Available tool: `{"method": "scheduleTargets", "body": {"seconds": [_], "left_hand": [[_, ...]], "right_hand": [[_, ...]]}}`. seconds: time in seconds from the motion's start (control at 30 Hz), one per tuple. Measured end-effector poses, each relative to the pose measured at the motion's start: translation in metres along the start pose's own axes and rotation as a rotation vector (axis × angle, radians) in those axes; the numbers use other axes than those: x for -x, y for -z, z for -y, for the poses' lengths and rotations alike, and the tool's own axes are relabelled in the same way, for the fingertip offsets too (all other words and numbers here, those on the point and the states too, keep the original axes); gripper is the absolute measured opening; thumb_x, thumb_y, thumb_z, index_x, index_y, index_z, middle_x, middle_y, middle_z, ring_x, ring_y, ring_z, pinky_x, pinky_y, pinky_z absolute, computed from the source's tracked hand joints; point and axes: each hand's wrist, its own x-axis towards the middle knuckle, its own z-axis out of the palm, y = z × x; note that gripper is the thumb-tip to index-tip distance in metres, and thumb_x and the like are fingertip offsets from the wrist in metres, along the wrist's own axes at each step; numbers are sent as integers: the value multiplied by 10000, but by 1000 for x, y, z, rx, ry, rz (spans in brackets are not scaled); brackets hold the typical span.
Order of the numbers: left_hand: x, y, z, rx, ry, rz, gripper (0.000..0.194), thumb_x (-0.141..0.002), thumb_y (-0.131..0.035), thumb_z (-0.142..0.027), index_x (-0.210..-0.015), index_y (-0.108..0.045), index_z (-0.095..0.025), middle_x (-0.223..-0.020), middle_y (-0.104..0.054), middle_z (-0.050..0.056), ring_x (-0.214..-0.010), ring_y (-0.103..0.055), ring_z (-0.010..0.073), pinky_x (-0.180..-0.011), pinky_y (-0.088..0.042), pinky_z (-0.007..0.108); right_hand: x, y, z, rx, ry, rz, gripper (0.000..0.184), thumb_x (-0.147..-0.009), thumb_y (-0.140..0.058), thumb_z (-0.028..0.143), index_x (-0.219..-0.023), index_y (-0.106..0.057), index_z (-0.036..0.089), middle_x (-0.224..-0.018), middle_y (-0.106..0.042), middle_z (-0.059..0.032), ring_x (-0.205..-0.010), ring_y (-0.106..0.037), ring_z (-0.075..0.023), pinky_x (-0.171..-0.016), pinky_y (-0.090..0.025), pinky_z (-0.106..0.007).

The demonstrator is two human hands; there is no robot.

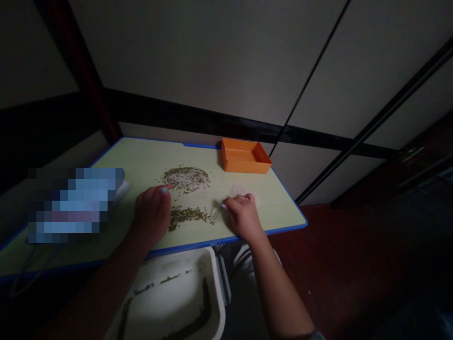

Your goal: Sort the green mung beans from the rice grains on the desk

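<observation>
A mixed heap of small green beans and pale grains (187, 178), which look like mung beans and rice, is spread on the table. Nearer me lies a second heap of mostly green beans (189, 215). My left hand (153, 211) rests at the left of both heaps, its index finger stretched to the mixed heap's edge beside the thumb. My right hand (244, 216) has its fingers curled in at a thin patch of pale grains (238, 190); what they hold, if anything, is hidden. A faint, clear curved thing (216, 211) shows beside its thumb.
An orange open box (244, 166) stands at the table's back right corner. The pale table (279, 208) has a blue rim. Below its front edge is a white tub (170, 302) with dark bits inside. A pixelated blue object (78, 203) lies left. A panelled wall is behind.
</observation>
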Motion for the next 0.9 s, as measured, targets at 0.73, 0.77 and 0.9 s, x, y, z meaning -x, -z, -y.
{"method": "scheduleTargets", "body": {"seconds": [0.73, 0.77, 0.9], "left_hand": [[-2, 0, -7, 30, 35, 12, 690, -1057, -143, -516, -1124, -736, -169, -775, -652, 77, -956, -688, 304, -1048, -537, 543], [-1, 0, -7, 29, 36, 12, 689, -1057, -144, -514, -1117, -738, -169, -792, -663, 84, -961, -688, 307, -1046, -537, 545], [0, 0, -5, 31, 21, -19, 655, -1070, -158, -505, -1128, -734, -197, -849, -689, 82, -991, -689, 291, -1051, -534, 518]], "right_hand": [[-2, -5, 1, 99, 74, 19, 111, -1054, -639, 209, -1052, -750, 208, -875, -775, -74, -875, -658, -226, -846, -355, -345], [-2, -5, 2, 106, 73, 17, 115, -1063, -638, 231, -1046, -749, 206, -870, -774, -75, -871, -658, -226, -845, -358, -345], [-1, -5, 2, 111, 52, -3, 120, -1064, -635, 234, -1035, -749, 214, -879, -775, -77, -875, -654, -230, -836, -354, -348]]}}
